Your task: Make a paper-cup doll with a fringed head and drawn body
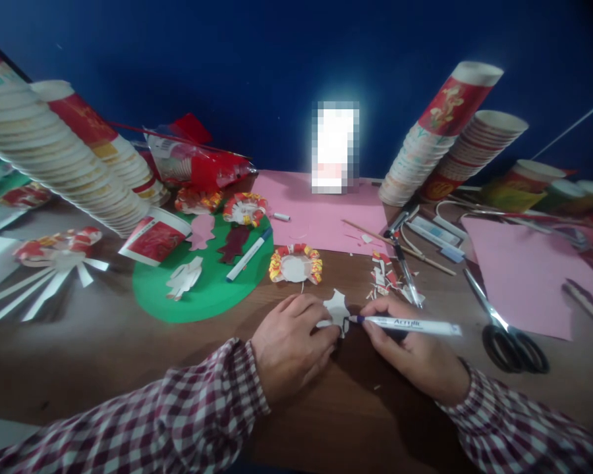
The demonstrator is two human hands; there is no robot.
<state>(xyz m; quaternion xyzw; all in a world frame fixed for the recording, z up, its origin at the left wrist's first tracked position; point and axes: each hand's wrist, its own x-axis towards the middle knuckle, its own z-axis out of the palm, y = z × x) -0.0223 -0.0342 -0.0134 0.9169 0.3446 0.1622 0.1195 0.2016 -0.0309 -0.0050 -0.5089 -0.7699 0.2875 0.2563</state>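
My left hand (292, 342) presses a small white paper cutout (337, 304) against the brown table, its fingers covering the cutout's left part. An acrylic marker (415, 325) with a white barrel lies in the closed fingers of my right hand (415, 359). The dark tip touches the right edge of the cutout, where a short dark line shows. Just beyond my hands sits a ring of curled red and yellow paper strips (296, 264) with a pale centre. Paper scraps (386, 276) lie to its right.
Black-handled scissors (507, 329) lie at the right beside pink paper (524, 283). A green round sheet (163, 299) at the left bears paper cutouts and a blue-capped marker (250, 255). Tall paper cup stacks (439, 125) lean on both sides. A pixelated bright rectangle (333, 145) stands at the back.
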